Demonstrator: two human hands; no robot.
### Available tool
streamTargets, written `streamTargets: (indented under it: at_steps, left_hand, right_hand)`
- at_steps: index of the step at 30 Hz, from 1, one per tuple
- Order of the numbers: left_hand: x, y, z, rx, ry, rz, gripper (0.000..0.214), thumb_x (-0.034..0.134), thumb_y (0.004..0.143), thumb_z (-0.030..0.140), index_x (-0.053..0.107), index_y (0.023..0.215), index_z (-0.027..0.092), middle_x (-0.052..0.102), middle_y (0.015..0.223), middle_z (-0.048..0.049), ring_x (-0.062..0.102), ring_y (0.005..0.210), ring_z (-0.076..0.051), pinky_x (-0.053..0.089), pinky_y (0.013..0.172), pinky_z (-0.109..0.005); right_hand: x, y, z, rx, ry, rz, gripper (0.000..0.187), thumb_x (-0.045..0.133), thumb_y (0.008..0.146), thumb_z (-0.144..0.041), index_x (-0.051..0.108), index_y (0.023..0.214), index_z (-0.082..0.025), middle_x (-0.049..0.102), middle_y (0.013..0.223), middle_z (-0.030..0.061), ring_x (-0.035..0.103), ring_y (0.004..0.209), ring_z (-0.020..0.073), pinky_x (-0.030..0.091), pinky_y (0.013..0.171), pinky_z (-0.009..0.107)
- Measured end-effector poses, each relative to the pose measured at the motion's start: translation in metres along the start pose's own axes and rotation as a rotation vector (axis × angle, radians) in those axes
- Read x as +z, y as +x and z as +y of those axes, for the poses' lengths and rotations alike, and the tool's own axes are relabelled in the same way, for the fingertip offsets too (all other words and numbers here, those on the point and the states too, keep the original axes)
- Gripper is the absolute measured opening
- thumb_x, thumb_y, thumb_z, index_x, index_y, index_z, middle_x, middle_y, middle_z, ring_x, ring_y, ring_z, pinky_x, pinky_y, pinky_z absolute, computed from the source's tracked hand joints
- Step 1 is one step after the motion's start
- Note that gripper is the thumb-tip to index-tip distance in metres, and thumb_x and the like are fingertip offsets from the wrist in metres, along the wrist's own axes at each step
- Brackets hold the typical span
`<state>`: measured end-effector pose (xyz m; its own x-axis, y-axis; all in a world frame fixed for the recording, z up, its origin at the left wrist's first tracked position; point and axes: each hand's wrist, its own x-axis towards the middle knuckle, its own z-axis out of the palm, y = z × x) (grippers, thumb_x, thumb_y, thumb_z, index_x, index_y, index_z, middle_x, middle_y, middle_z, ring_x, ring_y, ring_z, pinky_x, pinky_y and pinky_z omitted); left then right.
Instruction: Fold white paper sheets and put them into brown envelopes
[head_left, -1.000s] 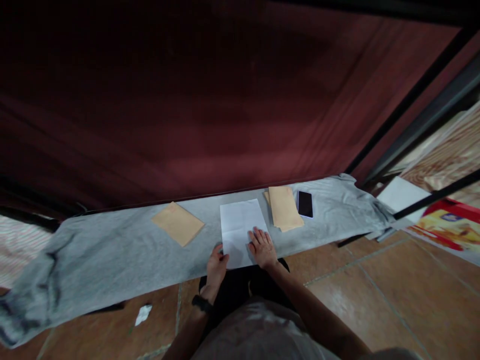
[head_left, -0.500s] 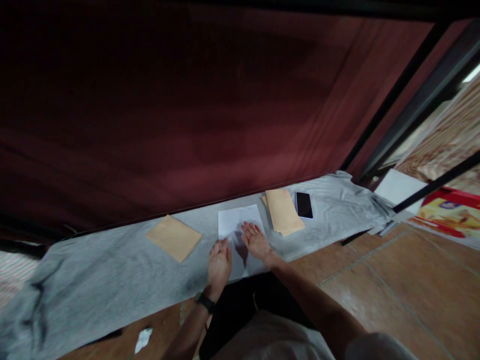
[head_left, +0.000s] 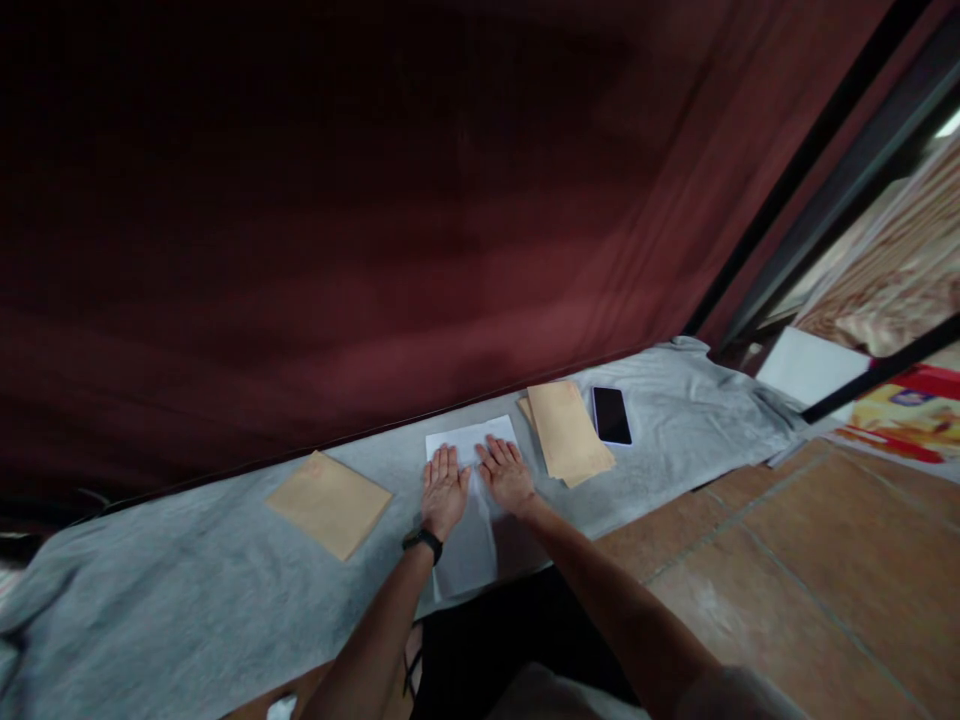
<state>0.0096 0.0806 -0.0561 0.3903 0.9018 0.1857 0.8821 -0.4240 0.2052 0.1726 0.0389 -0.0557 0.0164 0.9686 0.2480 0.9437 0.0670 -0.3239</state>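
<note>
A white sheet of paper (head_left: 461, 555) lies on the grey cloth in front of me, with a crease line running down its length. My left hand (head_left: 445, 490) rests flat on its left side, fingers stretched away from me. On the right side of the same sheet, my right hand (head_left: 506, 476) also lies flat with its fingers spread. The two thumbs are close together near the middle. To the left lies a single brown envelope (head_left: 330, 503). Right of the paper is a small stack of brown envelopes (head_left: 566, 430).
A phone (head_left: 612, 415) with a dark screen lies right of the stacked envelopes. Grey cloth (head_left: 187, 570) covers the long narrow surface, and a dark red panel (head_left: 450, 300) rises behind it. Black metal bars (head_left: 810, 165) and a colourful box (head_left: 907, 410) are at the right.
My left hand has moved forward from the paper's left edge and now lies flat on the sheet. My right hand stays flat on it. The camera view has shifted slightly.
</note>
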Motion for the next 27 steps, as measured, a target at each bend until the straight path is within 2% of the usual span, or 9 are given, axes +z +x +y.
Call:
streamTargets:
  at_steps: [5, 9, 11, 14, 17, 19, 23, 25, 27]
  left_hand:
    - [-0.001, 0.011, -0.009, -0.098, 0.077, -0.021, 0.064, 0.025, 0.104, 0.043, 0.033, 0.155, 0.006, 0.032, 0.161, -0.0193, 0.026, 0.152, -0.028, 0.022, 0.124, -0.047]
    - [-0.007, 0.019, -0.002, -0.145, 0.143, 0.001, 0.063, 0.023, 0.104, 0.04, 0.035, 0.154, 0.003, 0.034, 0.16, -0.0211, 0.025, 0.152, -0.031, 0.017, 0.124, -0.051]
    - [-0.007, 0.021, 0.009, -0.081, 0.138, 0.011, 0.06, 0.024, 0.104, 0.037, 0.037, 0.154, 0.006, 0.034, 0.161, -0.0177, 0.022, 0.153, -0.031, 0.014, 0.124, -0.052]
    - [-0.002, 0.02, 0.028, 0.076, 0.085, -0.046, 0.055, 0.026, 0.104, 0.034, 0.039, 0.155, 0.018, 0.033, 0.163, -0.0076, 0.021, 0.154, -0.027, 0.014, 0.125, -0.05]
    - [0.004, 0.022, 0.033, 0.095, 0.054, -0.07, 0.054, 0.028, 0.103, 0.033, 0.038, 0.155, 0.021, 0.034, 0.163, -0.0061, 0.021, 0.154, -0.027, 0.016, 0.125, -0.051]
    - [0.004, 0.026, 0.024, 0.066, 0.051, -0.058, 0.054, 0.029, 0.103, 0.033, 0.038, 0.155, 0.02, 0.035, 0.162, -0.0078, 0.023, 0.153, -0.026, 0.017, 0.124, -0.05]
    - [-0.002, 0.033, -0.008, 0.003, 0.067, -0.03, 0.056, 0.028, 0.104, 0.036, 0.038, 0.155, 0.015, 0.037, 0.161, -0.0118, 0.027, 0.152, -0.028, 0.02, 0.124, -0.048]
    - [-0.007, 0.027, -0.019, -0.027, 0.071, -0.018, 0.057, 0.027, 0.104, 0.036, 0.038, 0.154, 0.012, 0.038, 0.16, -0.0138, 0.029, 0.151, -0.028, 0.021, 0.123, -0.048]
    - [-0.012, 0.01, -0.018, -0.063, 0.08, 0.01, 0.058, 0.027, 0.104, 0.036, 0.038, 0.154, 0.008, 0.038, 0.159, -0.0171, 0.029, 0.151, -0.03, 0.023, 0.122, -0.05]
  right_hand:
    - [0.0, 0.013, 0.015, 0.094, -0.04, -0.003, 0.052, 0.035, 0.106, -0.039, 0.042, 0.153, -0.017, 0.037, 0.16, 0.0128, 0.036, 0.148, 0.0265, 0.024, 0.122, 0.046]
    - [-0.001, 0.015, 0.018, 0.104, -0.056, -0.005, 0.054, 0.033, 0.106, -0.039, 0.039, 0.154, -0.016, 0.036, 0.161, 0.0127, 0.035, 0.149, 0.0269, 0.023, 0.122, 0.047]
    - [-0.002, 0.015, 0.018, 0.103, -0.058, -0.005, 0.054, 0.033, 0.106, -0.04, 0.04, 0.154, -0.016, 0.036, 0.161, 0.0127, 0.034, 0.149, 0.0275, 0.023, 0.122, 0.047]
    - [-0.002, 0.015, 0.017, 0.104, -0.06, -0.006, 0.054, 0.035, 0.105, -0.039, 0.041, 0.153, -0.016, 0.035, 0.161, 0.0124, 0.034, 0.149, 0.0284, 0.023, 0.122, 0.048]
    - [-0.001, 0.015, 0.019, 0.111, -0.064, -0.009, 0.053, 0.036, 0.105, -0.039, 0.041, 0.153, -0.018, 0.034, 0.162, 0.0111, 0.036, 0.148, 0.028, 0.022, 0.122, 0.047]
    - [0.0, 0.015, 0.019, 0.118, -0.069, -0.009, 0.053, 0.036, 0.105, -0.04, 0.041, 0.153, -0.018, 0.034, 0.162, 0.0109, 0.036, 0.148, 0.0276, 0.022, 0.122, 0.047]
    - [0.0, 0.016, 0.02, 0.122, -0.07, -0.005, 0.055, 0.037, 0.104, -0.041, 0.041, 0.153, -0.018, 0.035, 0.162, 0.0115, 0.036, 0.148, 0.0277, 0.022, 0.122, 0.047]
    - [-0.001, 0.016, 0.019, 0.123, -0.063, -0.001, 0.055, 0.037, 0.104, -0.041, 0.041, 0.154, -0.018, 0.035, 0.161, 0.0113, 0.036, 0.148, 0.0279, 0.022, 0.122, 0.047]
    - [-0.001, 0.015, 0.017, 0.123, -0.058, 0.002, 0.055, 0.035, 0.105, -0.041, 0.04, 0.154, -0.017, 0.036, 0.161, 0.0118, 0.036, 0.148, 0.0282, 0.022, 0.122, 0.047]
